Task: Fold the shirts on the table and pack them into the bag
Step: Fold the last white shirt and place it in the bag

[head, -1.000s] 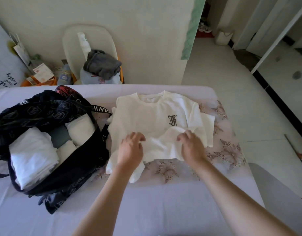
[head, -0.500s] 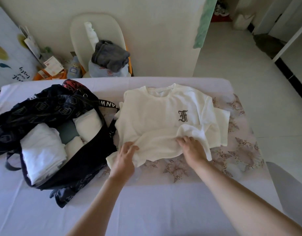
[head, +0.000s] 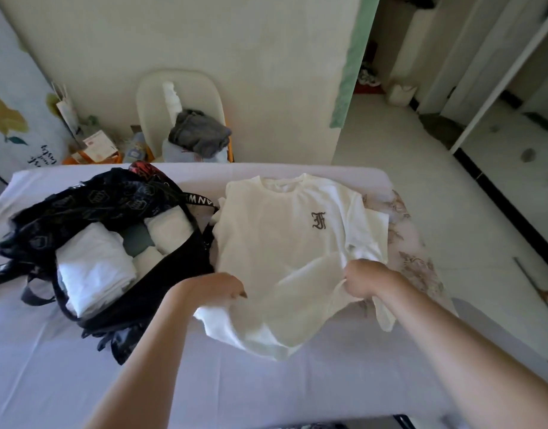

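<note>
A white shirt [head: 282, 236] lies face up on the surface [head: 65, 382], just beside the open bag [head: 118, 199] of folded shirts. The left hand [head: 214, 289] and right hand [head: 367, 281] pinch its hem with curled fingers [head: 233, 291]. The fold would go best with both corners lifted evenly and the hem kept taut.

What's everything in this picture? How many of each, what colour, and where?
T-shirt: one, white with dark letter F, on table right of bag.
bag: one, black patterned, open, table's left.
folded shirts: several, white, inside bag.
table: one, pale cloth cover, foreground.
chair: one, cream, behind table.
garment: one, grey, bunched on chair.
left hand: one, grips T-shirt's near hem.
right hand: one, grips T-shirt's right side.
</note>
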Demonstrator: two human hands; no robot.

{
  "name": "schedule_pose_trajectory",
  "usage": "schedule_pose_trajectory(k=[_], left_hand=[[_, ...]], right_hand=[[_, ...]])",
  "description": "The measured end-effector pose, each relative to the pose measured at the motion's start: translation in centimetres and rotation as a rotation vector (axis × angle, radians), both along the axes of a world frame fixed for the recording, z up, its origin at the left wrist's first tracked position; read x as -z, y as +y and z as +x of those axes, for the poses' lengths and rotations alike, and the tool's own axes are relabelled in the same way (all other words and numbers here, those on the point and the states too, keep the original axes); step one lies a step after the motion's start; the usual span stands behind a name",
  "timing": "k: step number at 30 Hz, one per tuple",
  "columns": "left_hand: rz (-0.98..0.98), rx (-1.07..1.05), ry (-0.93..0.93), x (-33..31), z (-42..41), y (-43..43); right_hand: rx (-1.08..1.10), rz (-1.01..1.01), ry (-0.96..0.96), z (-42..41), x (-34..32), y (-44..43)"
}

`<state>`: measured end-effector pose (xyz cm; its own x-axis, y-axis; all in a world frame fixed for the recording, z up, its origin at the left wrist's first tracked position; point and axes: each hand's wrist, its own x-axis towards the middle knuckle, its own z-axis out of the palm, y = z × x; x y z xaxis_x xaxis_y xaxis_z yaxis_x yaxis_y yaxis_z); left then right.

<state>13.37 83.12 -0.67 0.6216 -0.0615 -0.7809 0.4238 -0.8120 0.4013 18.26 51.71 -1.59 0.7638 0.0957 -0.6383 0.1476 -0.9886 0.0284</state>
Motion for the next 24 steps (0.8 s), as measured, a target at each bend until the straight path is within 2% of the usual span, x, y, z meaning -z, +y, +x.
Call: schedule_pose_trajectory(k=[2, 3, 4, 5, 6, 8, 10, 13, 18, 21, 24], left_hand=[[-0.111, -0.025, 0.29, 0.4, -1.8, -0.6], [-0.127, 0.003, 0.309, 1.0, -2.3, -1.2], [-0.097, 0.043, 0.238, 2.1, -2.5, -2.0], [-0.052, 0.064, 0.1, 3.3, -2.7, -3.0], [-0.011, 0.075, -0.078, 4.5, -2.7, -4.0], [0.021, 0.113, -0.37, 6.5, -3.0, -5.3], [0.077, 0.255, -0.48, 8.2, -3.4, -6.1], [0.225, 0.453, -0.4, 10.4, -4.6, -6.9], [0.315, 0.524, -0.354, 10.5, -3.7, -8.9], [0.364, 0.639, -0.139, 8.3, -1.2, -10.9], [0.342, 0.735, 0.075, 5.8, 1.3, -13.6]], right_hand=[[0.14, -0.111, 0.355, -2.2, -0.4, -0.4], [0.247, -0.073, 0.494, -3.1, -0.3, -0.7], [0.326, 0.007, 0.557, -3.9, -0.1, -0.8], [0.356, 0.092, 0.532, -4.5, 0.4, -0.9], [0.332, 0.151, 0.399, -5.0, 1.0, -1.0], [0.229, 0.201, 0.019, -6.0, 2.5, -0.9], [0.09, 0.202, -0.168, -6.6, 4.2, -1.1], [-0.015, 0.174, -0.127, -7.3, 6.6, -1.4], [0.053, 0.144, -0.022, -8.2, 10.2, -4.5], [0.077, 0.176, -0.195, -8.8, 10.6, -6.4], [0.013, 0.128, -0.229, -6.6, 9.6, -7.0]])
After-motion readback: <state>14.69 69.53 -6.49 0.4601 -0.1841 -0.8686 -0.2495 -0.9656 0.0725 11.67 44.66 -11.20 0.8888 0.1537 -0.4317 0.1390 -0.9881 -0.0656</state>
